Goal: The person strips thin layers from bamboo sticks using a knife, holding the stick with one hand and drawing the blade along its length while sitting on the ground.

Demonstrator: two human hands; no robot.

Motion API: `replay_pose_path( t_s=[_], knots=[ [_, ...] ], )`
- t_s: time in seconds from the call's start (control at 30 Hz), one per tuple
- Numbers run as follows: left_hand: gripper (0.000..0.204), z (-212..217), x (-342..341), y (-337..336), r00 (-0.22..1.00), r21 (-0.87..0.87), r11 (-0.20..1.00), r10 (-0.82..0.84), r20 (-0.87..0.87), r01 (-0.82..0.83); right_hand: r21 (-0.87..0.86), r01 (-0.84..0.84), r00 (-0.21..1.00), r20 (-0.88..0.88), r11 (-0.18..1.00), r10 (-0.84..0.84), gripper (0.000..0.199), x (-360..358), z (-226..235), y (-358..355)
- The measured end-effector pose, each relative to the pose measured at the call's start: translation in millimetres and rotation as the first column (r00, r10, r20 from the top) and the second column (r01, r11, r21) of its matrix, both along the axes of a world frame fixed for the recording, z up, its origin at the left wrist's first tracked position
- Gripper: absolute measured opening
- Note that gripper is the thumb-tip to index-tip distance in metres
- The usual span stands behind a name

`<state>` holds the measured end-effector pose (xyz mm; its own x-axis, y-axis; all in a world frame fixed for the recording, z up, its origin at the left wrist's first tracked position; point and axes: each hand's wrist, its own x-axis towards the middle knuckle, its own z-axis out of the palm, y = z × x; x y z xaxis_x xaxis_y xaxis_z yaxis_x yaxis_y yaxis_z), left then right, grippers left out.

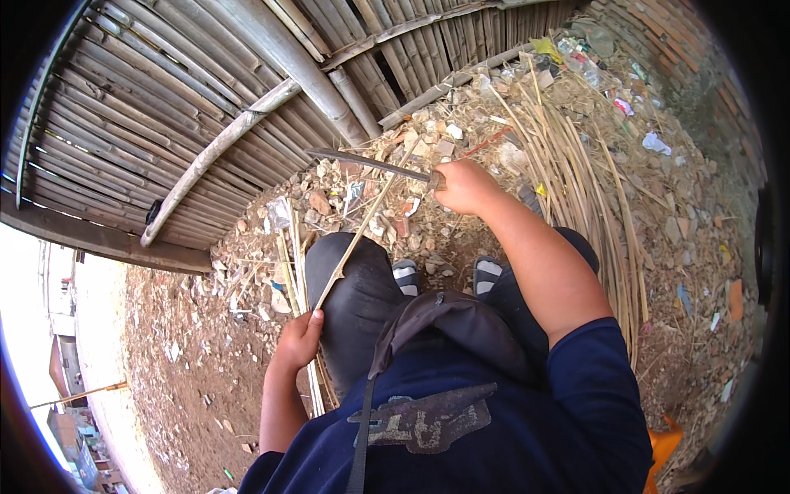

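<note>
My left hand (pixel 300 339) is closed around the lower end of a thin bamboo strip (pixel 357 237), beside my left knee. The strip slants up and away to the right, passing by the blade of a machete (pixel 370 162). My right hand (pixel 466 188) grips the machete's handle out in front of my knees, its long dark blade pointing left. Blade and strip cross near the far end of the strip; whether they touch I cannot tell. Several more pale strips (pixel 290 263) stand or lean by my left leg, partly hidden behind my hand and knee.
A large bundle of long bamboo strips (pixel 576 173) lies on the ground to my right. Ahead and left rises a bamboo slat wall (pixel 164 107) with poles. Stones and litter (pixel 656 143) cover the dirt. An orange plastic piece (pixel 663 449) shows at lower right, by my side.
</note>
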<state>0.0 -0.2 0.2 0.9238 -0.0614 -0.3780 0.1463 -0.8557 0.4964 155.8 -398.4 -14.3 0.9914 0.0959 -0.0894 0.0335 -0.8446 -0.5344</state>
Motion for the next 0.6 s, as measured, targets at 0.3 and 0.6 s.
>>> replay_pose_path(
  t_s=[0.3, 0.6],
  knots=[
    [0.062, 3.0, -1.2, -1.7, 1.000, -0.018, 1.000, -0.005, -0.019, 0.005, -0.062, -0.248, 0.968, 0.033, 0.967, 0.250, 0.030, -17.8, 11.7, 31.6],
    [0.065, -0.3, 0.9, 1.3, 0.999, -0.057, 0.998, 0.027, -0.038, -0.029, 0.014, -0.075, 0.997, -0.006, 0.997, 0.075, 0.035, -6.5, 7.4, 11.6]
  ],
)
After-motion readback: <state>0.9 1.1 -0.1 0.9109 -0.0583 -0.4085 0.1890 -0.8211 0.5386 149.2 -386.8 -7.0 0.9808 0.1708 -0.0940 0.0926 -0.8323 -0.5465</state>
